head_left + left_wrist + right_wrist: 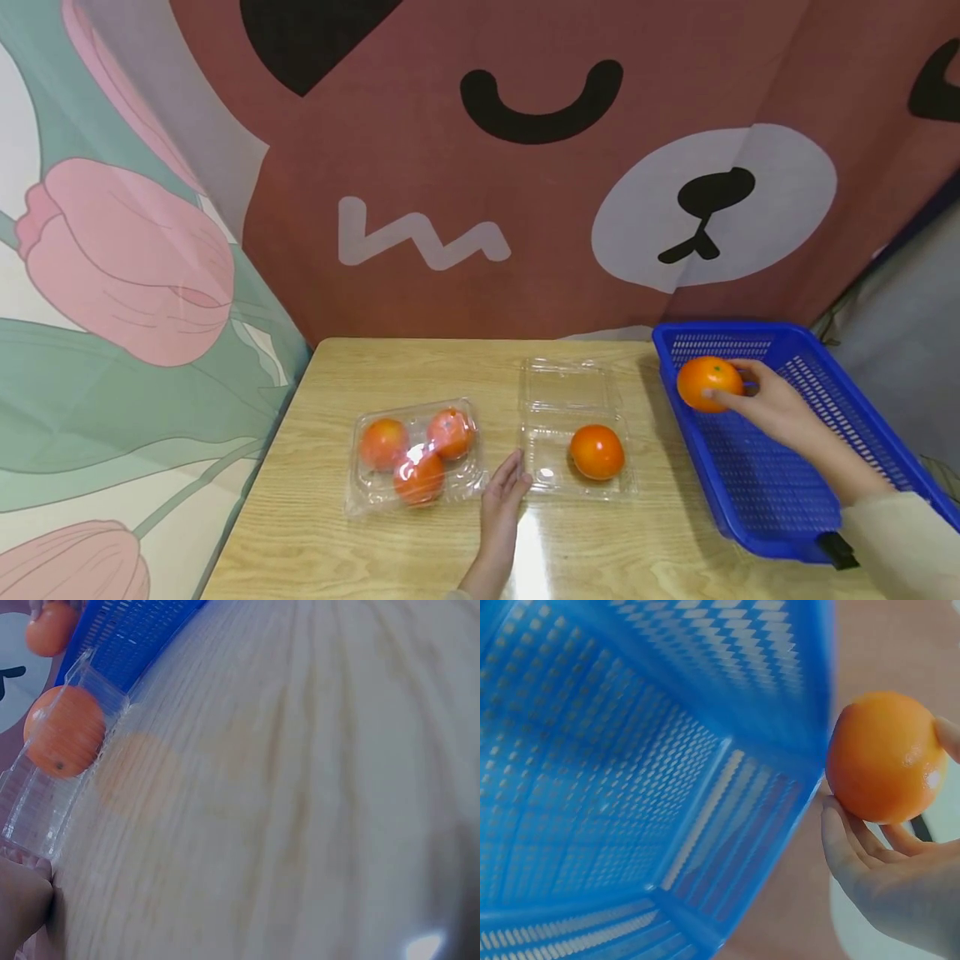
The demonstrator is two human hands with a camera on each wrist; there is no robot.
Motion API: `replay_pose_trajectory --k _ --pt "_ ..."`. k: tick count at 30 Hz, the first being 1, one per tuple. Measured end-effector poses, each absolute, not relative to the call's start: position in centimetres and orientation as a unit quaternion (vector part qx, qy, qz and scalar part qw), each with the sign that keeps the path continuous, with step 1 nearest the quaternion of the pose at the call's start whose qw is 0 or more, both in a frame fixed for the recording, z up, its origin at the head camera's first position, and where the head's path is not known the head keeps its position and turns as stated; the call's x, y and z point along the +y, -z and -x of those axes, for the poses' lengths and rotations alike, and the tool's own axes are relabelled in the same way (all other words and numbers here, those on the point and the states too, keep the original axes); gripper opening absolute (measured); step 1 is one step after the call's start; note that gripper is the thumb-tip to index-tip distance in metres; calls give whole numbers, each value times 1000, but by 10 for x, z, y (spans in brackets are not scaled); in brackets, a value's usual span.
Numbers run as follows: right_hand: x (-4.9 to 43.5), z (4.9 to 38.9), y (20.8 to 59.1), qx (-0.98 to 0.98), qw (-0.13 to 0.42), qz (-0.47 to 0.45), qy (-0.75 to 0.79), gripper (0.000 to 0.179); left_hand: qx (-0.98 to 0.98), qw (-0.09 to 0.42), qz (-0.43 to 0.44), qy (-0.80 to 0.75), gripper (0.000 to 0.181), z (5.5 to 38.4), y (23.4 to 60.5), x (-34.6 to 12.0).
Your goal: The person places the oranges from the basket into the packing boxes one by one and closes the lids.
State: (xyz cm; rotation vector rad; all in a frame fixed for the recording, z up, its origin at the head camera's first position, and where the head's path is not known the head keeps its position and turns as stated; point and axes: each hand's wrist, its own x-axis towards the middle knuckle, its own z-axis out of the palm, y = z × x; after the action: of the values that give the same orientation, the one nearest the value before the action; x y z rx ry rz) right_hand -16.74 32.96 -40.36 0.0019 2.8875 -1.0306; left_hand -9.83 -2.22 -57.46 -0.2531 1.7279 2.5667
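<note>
My right hand (772,407) grips an orange (705,385) above the far left end of the blue basket (701,462). In the right wrist view the fingers and thumb are around this orange (885,761), close by the basket's rim. My left hand (499,504) is at the left edge of an open clear plastic box (551,458), its fingers mostly straight and touching the side. One orange (597,452) sits in the right part of that box. The left wrist view shows this orange (66,731) through the clear wall.
To the left lies a closed clear plastic box (367,500) with three oranges inside. The open box's lid (566,383) is folded back toward the wall. A patterned cloth (420,167) hangs behind the wooden table (300,542). A black clip (836,550) is on the basket's near rim.
</note>
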Motion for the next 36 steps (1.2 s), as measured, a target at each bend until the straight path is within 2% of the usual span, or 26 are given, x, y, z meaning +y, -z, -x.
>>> replay_pose_trajectory --k 23,36 --pt "240 132 405 912 37 71 402 75 562 22 78 -823 51 99 574 -24" --pt "189 125 437 901 15 123 417 73 559 31 90 -824 50 98 573 -23"
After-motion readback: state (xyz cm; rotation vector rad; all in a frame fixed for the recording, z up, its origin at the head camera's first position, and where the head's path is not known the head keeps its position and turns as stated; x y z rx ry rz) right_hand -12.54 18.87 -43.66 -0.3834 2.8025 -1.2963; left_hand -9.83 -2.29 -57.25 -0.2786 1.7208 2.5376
